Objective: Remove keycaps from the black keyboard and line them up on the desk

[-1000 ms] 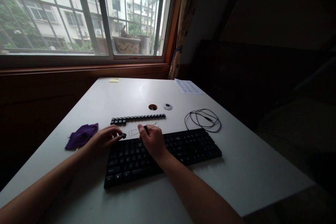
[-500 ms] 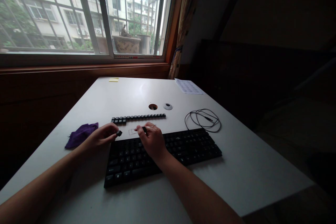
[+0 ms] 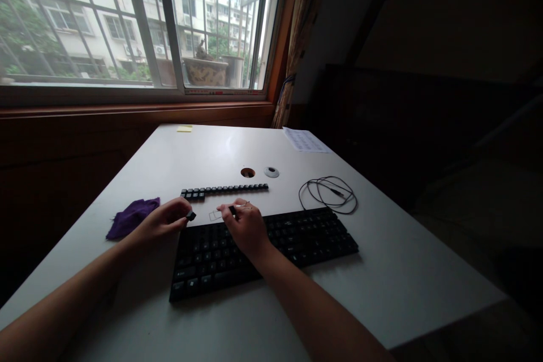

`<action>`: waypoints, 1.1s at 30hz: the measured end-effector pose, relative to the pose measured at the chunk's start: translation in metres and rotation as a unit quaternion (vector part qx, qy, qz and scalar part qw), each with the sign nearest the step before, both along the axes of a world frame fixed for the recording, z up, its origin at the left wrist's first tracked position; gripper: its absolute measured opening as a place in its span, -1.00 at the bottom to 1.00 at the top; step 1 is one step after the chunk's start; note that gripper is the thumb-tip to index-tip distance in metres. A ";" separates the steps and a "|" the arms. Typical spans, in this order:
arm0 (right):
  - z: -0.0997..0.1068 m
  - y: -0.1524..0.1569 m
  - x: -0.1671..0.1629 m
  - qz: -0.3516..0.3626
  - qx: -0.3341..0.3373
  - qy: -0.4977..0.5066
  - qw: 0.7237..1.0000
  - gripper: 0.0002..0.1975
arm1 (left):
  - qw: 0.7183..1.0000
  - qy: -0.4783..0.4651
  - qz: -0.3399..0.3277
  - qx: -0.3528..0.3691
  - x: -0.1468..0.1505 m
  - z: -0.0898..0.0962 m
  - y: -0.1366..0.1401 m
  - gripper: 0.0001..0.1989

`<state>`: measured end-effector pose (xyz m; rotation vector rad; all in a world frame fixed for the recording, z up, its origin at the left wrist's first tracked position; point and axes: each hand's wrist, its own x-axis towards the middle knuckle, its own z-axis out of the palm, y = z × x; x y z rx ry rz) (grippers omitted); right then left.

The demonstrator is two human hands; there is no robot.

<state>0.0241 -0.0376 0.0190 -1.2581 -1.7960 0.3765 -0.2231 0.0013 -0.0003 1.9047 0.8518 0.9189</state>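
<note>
My left hand (image 3: 168, 217) pinches a small black keycap (image 3: 190, 216) between thumb and fingertips, just above the upper left corner of a black keyboard (image 3: 202, 263). Over the keyboard's top edge, my right hand (image 3: 248, 229) is closed around a wire keycap puller (image 3: 215, 215). Its thin wire loop points left toward the keycap without touching it, and a dark part shows between the fingers. Behind both hands lies a row of removed black keycaps (image 3: 231, 188), with a few more in a short second row at its left end.
A purple cloth (image 3: 132, 218) lies beside my left forearm. The keyboard's coiled cable (image 3: 331, 192) rests at the right. Farther back on the white table (image 3: 203, 153) are a round hole (image 3: 248, 172), its cover (image 3: 271, 172), a printed sheet (image 3: 306, 140) and yellow sticky notes (image 3: 184, 129).
The keycap in my left hand has turned slightly, and the wire loop has tilted a little. Both hands stay in nearly the same place.
</note>
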 end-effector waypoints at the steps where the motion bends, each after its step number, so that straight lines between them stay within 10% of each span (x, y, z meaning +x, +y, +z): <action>1: 0.000 0.000 0.000 0.000 0.000 -0.002 1.000 -0.66 | 1.000 -0.002 -0.001 0.000 0.000 0.000 0.000 -0.83; 33: -0.004 -0.001 0.000 0.066 0.051 -0.087 0.993 -0.78 | 0.997 -0.039 -0.053 -0.047 -0.002 -0.004 -0.001 -0.78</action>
